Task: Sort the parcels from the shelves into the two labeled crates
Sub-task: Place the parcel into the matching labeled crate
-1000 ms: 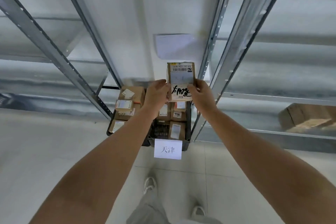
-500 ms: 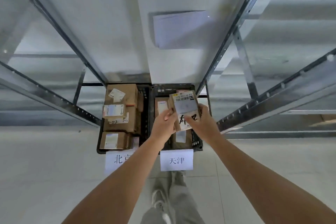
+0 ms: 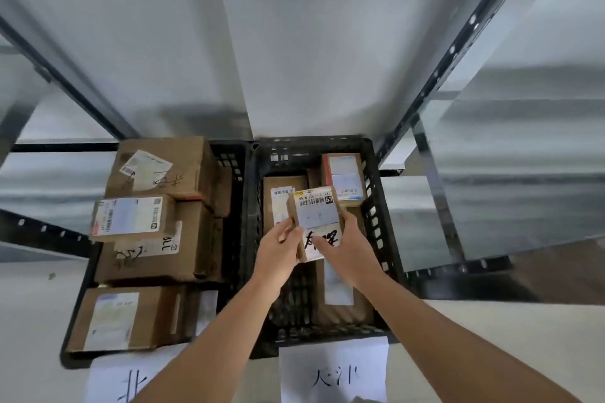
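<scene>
A small cardboard parcel (image 3: 317, 213) with a barcode label and black handwriting is held over the right black crate (image 3: 376, 206). My left hand (image 3: 280, 247) grips its left edge and my right hand (image 3: 343, 247) grips its lower right side. Inside that crate lie a few other labelled parcels (image 3: 343, 175). The left black crate (image 3: 234, 170) is packed with several larger cardboard boxes (image 3: 157, 167). White paper labels (image 3: 334, 373) with handwritten characters hang on the front of each crate.
Grey metal shelf uprights (image 3: 451, 52) and beams (image 3: 42, 229) flank the crates on both sides. A shelf board (image 3: 523, 173) juts out at the right. Pale floor lies in front of the crates.
The view has tilted down and closed in on the crates. Both hands have lowered the small parcel from in front of the shelf to just above the right crate.
</scene>
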`<state>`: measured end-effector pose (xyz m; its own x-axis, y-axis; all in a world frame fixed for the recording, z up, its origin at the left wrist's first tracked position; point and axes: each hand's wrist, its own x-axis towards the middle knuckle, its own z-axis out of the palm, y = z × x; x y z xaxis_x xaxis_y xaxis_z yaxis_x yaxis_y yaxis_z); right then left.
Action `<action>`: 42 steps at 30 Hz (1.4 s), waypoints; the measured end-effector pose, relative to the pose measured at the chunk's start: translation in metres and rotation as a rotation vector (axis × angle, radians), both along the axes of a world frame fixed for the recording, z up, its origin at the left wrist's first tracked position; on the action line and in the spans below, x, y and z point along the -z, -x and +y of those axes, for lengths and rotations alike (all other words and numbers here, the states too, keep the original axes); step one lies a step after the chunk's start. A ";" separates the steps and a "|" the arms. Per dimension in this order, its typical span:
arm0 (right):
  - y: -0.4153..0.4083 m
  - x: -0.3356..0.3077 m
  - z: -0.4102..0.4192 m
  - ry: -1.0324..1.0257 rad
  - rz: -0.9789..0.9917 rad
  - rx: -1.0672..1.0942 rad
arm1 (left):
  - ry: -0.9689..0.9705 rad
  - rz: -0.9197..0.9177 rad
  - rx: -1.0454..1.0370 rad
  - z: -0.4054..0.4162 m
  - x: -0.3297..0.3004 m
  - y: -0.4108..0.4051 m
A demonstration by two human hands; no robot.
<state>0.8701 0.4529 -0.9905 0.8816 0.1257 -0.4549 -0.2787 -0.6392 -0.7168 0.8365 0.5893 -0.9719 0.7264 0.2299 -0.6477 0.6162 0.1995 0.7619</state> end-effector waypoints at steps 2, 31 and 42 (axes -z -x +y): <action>-0.015 0.036 0.007 -0.027 -0.015 -0.019 | -0.028 -0.023 -0.034 0.007 0.038 -0.014; -0.096 0.133 0.028 0.239 -0.160 -0.276 | 0.130 0.077 -0.115 0.037 0.182 -0.055; -0.120 0.109 0.037 0.333 -0.642 -0.138 | 0.401 0.047 -0.331 0.026 0.175 -0.072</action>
